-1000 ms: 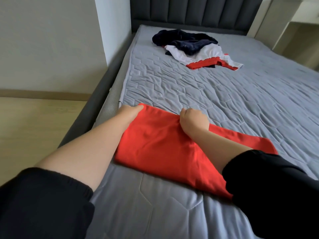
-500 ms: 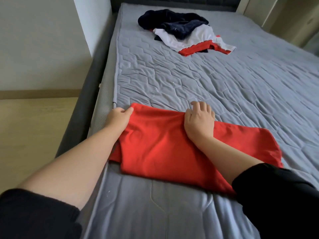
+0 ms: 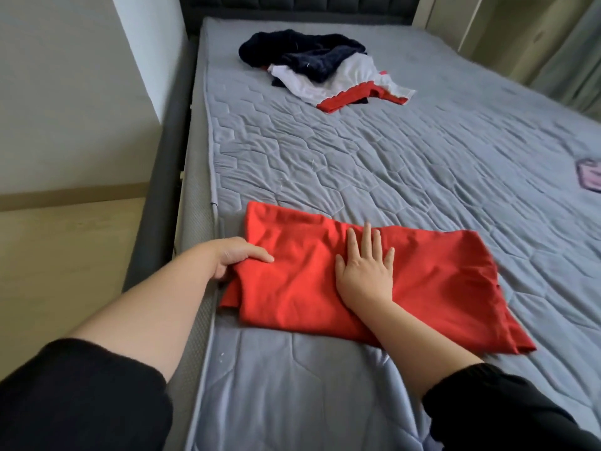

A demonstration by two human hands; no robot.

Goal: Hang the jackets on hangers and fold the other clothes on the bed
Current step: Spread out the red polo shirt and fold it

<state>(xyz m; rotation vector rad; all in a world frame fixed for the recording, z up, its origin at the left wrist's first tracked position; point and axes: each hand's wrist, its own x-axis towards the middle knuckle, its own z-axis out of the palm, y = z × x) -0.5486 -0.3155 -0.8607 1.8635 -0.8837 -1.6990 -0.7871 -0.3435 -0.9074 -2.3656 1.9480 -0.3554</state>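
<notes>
The right hand lies flat and open, palm down, fingers spread, pressing on the middle of the red garment without gripping it. To its left, the left hand is curled around the garment's left edge, thumb on top and the other fingers tucked beneath the cloth, so it has a pinch on that end near the side of the bed. The garment is already folded into a band whose long axis runs left to right across both hands, its far end stretching out to the right past the right hand. My reading is that the next fold brings one end over the other along that axis: the left hand already has hold of its end, while the right is nearer the free end. Farther out, well beyond both hands toward the headboard, a heap of dark blue, white and red clothes waits unfolded. Off to the far right, a small pink thing is cut by the frame edge; I cannot tell what it is. No hangers or containers show.
</notes>
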